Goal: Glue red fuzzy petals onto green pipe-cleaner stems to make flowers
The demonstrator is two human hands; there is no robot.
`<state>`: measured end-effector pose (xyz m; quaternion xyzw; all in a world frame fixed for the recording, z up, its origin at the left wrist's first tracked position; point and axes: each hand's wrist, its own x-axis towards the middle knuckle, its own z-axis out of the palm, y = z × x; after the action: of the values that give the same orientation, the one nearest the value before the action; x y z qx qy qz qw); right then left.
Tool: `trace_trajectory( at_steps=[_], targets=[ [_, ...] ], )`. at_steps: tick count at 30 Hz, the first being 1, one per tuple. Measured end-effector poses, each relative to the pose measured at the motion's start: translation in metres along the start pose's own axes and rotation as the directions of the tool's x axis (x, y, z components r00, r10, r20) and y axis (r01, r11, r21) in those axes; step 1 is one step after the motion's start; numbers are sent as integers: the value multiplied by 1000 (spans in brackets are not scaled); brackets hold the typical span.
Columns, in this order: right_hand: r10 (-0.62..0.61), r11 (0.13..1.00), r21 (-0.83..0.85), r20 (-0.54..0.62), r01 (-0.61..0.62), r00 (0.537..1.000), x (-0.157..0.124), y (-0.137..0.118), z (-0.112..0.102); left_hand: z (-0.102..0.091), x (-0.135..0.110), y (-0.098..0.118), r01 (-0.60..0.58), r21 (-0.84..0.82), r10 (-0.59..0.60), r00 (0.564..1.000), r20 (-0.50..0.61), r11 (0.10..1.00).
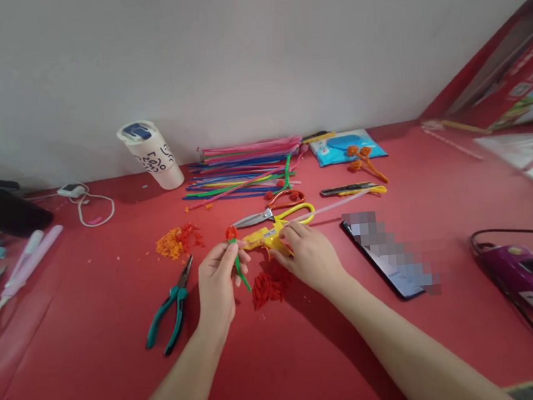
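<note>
We're up at head height, looking forward and down, wide across the red table (283, 368) to the wall (253, 56)!

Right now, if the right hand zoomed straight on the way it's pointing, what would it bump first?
The glue gun: the right hand already has its fingers at it. Beyond that, the scissors seem next, though depth is hard to judge.

Red tabletop (282, 362) under pliers (179, 292), scissors (267, 215), phone (385, 258), tumbler (152, 157)
</note>
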<state>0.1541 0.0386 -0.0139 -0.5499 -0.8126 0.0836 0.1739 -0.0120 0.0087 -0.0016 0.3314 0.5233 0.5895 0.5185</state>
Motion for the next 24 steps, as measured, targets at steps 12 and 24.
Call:
trace_trajectory(
  at_steps=[12, 24],
  targets=[
    [-406, 914, 38, 65, 405, 911, -10, -27, 14, 1, -1, 0, -3, 11, 3, 1000, 16, 1000],
    [-216, 797, 578, -1, 177, 976, -10, -24, 1, 2, -2, 0, 10, 53, -12, 999, 33, 999]
  ],
)
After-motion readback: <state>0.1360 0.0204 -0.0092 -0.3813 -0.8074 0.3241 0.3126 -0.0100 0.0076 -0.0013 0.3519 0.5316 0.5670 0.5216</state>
